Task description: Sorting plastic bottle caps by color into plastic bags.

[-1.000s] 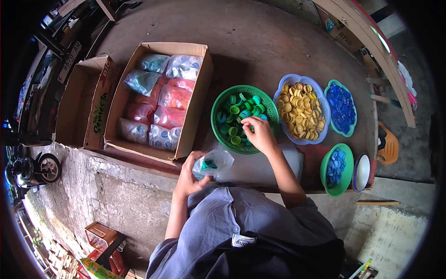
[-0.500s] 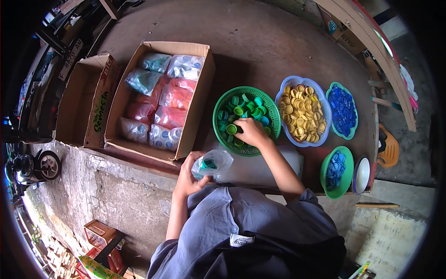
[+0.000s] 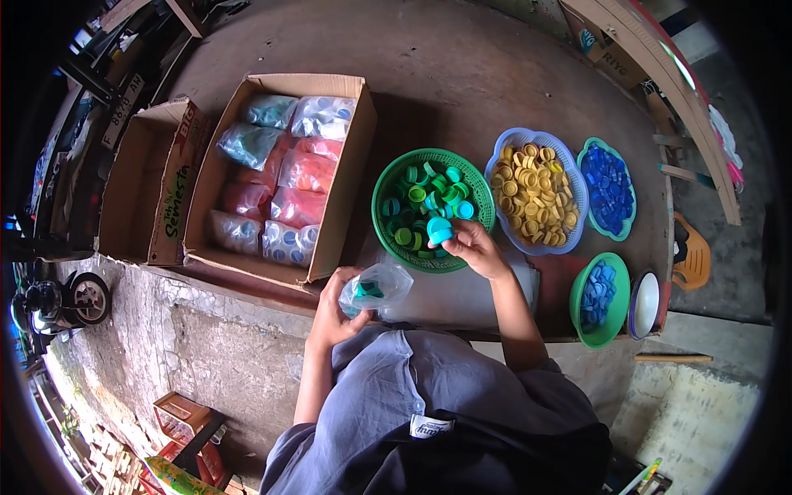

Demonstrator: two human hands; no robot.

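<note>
My right hand (image 3: 476,250) pinches a turquoise bottle cap (image 3: 440,231) above the near right rim of a green woven basket (image 3: 381,227). Loose green and turquoise caps (image 3: 418,194) lie in that basket. In my left hand (image 3: 337,309) is a clear plastic bag (image 3: 391,287), its mouth spread, with some dark green caps (image 3: 367,289) inside. The bag is held low, in front of my body and to the left of the basket. My fingers partly hide the bag's left side.
A cardboard box (image 3: 363,165) of filled bags stands left of the basket, beside another open box (image 3: 128,181). To the right are a lilac basket (image 3: 582,210) of yellow caps, a tray (image 3: 630,219) of blue pieces, a green bowl (image 3: 619,326) and a white bowl (image 3: 646,307).
My right hand has come up from among the caps and toward the right, now with a turquoise cap in its fingers. My left hand and the bag stay nearly in place.
</note>
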